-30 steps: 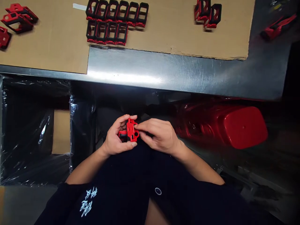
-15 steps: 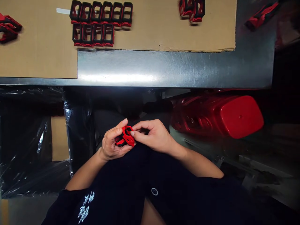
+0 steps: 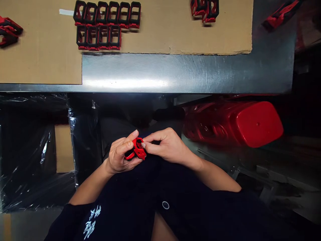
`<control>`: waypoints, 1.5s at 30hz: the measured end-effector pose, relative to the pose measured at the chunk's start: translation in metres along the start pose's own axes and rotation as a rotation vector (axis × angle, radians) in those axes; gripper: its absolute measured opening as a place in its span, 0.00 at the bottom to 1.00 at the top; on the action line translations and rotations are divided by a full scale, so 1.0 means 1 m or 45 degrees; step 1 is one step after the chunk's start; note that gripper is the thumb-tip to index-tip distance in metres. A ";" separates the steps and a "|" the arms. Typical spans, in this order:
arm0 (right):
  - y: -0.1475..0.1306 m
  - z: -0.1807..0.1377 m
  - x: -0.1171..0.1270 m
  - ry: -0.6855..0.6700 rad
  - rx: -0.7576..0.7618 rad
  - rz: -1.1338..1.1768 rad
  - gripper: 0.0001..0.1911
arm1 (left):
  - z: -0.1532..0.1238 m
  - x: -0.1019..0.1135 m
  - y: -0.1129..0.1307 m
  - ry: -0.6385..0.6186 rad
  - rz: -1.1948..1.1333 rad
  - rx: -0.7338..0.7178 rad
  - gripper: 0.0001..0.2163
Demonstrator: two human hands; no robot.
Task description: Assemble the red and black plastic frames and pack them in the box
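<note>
- Left hand [image 3: 119, 154] is grasping a red-and-black moulded plastic frame [image 3: 138, 149], with its fingers curling beneath the piece and its thumb [image 3: 128, 143] pressing across the near side.
- Right hand [image 3: 168, 144] is closing on the same frame from the other side, with its fingertips [image 3: 145, 145] pinching the red edge, so neither hand is releasing it.
- Frame is sitting between the two hands, just above the person's lap and in front of a dark garment [image 3: 125, 214] printed with white lettering. Whether it is one piece or two joined parts is hard to tell behind the fingers.
- Black-and-red frames [image 3: 106, 25] are standing in two tight rows on a cardboard sheet [image 3: 42, 57], well ahead of the hands.
- Cardboard sheet is lying on a steel table [image 3: 175, 72], whose front edge is running between the hands and the rows.
- Small cluster of frames [image 3: 204, 11] is resting on the same sheet, toward the right.
- Red-and-black part [image 3: 282, 18] is lying on the bare steel at the far right.
- Stack of red plastic mouldings [image 3: 233, 124] is lying on its side, just beyond the right hand and below the table edge.
- Black container [image 3: 35, 150] wrapped in clear plastic film is standing to the left of the left hand.
</note>
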State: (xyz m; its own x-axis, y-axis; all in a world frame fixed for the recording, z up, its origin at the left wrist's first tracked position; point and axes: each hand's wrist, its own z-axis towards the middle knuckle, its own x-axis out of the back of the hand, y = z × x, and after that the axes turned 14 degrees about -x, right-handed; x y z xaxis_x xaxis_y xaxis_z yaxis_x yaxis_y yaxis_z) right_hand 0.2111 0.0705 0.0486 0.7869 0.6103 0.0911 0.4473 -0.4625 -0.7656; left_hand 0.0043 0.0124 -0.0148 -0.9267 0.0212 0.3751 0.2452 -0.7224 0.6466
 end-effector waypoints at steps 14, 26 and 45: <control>-0.007 -0.001 0.010 -0.170 0.034 0.028 0.11 | -0.001 0.004 0.003 -0.035 0.017 -0.029 0.47; -0.005 -0.002 0.011 -0.127 -0.029 0.001 0.11 | 0.008 0.004 0.002 -0.064 0.083 -0.218 0.44; -0.009 -0.002 0.008 -0.114 -0.016 -0.037 0.10 | 0.011 0.005 0.006 -0.078 0.155 -0.184 0.42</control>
State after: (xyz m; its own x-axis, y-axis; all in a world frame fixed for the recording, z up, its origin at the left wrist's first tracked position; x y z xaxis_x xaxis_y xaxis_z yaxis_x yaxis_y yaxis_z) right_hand 0.2140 0.0785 0.0572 0.7326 0.6784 0.0551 0.4750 -0.4516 -0.7553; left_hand 0.0042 0.0159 -0.0011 -0.8726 -0.0332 0.4873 0.3066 -0.8139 0.4935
